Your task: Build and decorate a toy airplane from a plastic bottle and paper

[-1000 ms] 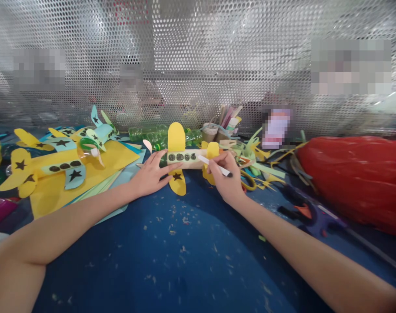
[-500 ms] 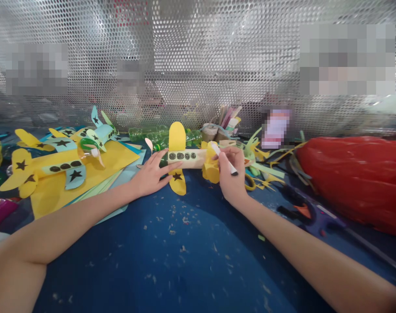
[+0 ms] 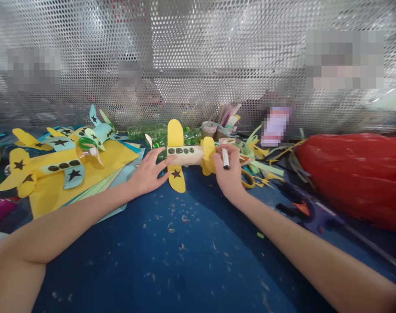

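Note:
A toy airplane (image 3: 194,157) made from a green bottle and paper lies on the blue table, with yellow wings, a yellow tail and several black round windows along its body. A black star marks its near wing. My left hand (image 3: 151,171) rests on its nose end with the fingers spread. At the tail, my right hand (image 3: 229,174) is closed around a white marker (image 3: 225,158) with a black end. The right fingertips are beside the yellow tail (image 3: 208,155); whether they touch it I cannot tell.
Finished-looking paper airplanes (image 3: 51,167) sit on yellow and blue sheets at left. Behind are green bottles (image 3: 148,131) and cups of sticks (image 3: 210,129). To the right lie paper scraps (image 3: 266,167), scissors (image 3: 249,179), a purple glue gun (image 3: 320,215) and a red bag (image 3: 354,178). Perforated metal (image 3: 198,52) stands behind.
My right hand has turned the marker from slanted across the tail to more upright and pulled back within the fingers. My left hand stays on the airplane.

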The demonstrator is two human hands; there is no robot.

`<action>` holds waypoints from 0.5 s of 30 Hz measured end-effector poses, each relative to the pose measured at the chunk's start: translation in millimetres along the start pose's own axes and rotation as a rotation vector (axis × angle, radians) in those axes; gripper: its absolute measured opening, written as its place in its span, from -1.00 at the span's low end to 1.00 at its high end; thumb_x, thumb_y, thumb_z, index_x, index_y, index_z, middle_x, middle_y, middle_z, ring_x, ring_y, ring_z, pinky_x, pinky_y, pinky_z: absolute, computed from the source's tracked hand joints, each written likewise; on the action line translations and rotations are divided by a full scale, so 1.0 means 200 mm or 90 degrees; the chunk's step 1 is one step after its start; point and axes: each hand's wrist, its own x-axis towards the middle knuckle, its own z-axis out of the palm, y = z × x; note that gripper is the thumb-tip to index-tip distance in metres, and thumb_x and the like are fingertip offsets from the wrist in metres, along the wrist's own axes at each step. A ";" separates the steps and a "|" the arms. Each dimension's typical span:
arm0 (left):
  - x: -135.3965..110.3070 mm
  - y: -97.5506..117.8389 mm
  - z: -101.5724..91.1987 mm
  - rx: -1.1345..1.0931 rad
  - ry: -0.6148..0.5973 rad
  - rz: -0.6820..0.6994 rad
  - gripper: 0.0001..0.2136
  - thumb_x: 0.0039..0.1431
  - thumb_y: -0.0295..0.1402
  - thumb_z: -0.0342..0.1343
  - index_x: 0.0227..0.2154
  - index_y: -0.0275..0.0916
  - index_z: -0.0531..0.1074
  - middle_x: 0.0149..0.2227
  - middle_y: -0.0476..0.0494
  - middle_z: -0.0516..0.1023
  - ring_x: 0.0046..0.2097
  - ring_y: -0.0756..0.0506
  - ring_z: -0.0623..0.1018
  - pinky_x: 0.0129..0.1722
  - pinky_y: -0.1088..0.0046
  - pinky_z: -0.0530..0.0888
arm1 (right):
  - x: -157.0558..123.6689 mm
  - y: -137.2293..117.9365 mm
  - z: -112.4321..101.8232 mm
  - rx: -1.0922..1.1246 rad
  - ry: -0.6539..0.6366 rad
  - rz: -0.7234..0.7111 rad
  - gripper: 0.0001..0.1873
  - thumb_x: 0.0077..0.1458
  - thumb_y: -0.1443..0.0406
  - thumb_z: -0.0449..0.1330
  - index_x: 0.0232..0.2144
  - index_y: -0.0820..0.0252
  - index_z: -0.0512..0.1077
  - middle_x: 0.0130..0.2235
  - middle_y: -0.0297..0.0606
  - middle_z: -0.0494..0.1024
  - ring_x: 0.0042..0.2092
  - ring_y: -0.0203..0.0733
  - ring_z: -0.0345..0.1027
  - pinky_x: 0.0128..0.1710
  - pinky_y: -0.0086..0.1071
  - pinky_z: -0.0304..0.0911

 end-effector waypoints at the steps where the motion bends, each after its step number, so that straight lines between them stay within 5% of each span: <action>1: 0.00 0.00 0.00 0.004 0.002 -0.003 -0.52 0.28 -0.28 0.01 0.25 -0.11 0.14 0.21 -0.35 0.09 0.22 -0.37 0.20 0.15 -0.10 0.26 | 0.00 0.00 0.00 -0.001 -0.001 0.004 -0.76 0.09 0.25 0.11 -0.16 0.07 0.23 -0.18 -0.20 0.38 -0.14 -0.09 0.30 -0.05 -0.10 0.25; 15: 0.01 0.02 -0.03 0.030 0.142 0.088 -0.71 0.23 -0.33 0.05 -0.01 -0.25 0.44 0.02 -0.30 0.33 0.10 -0.26 0.31 0.11 0.05 0.34 | -0.02 -0.01 0.00 -0.013 -0.054 -0.002 -0.82 0.16 0.17 0.07 -0.20 0.08 0.26 -0.20 -0.21 0.39 -0.21 -0.15 0.28 -0.14 -0.20 0.26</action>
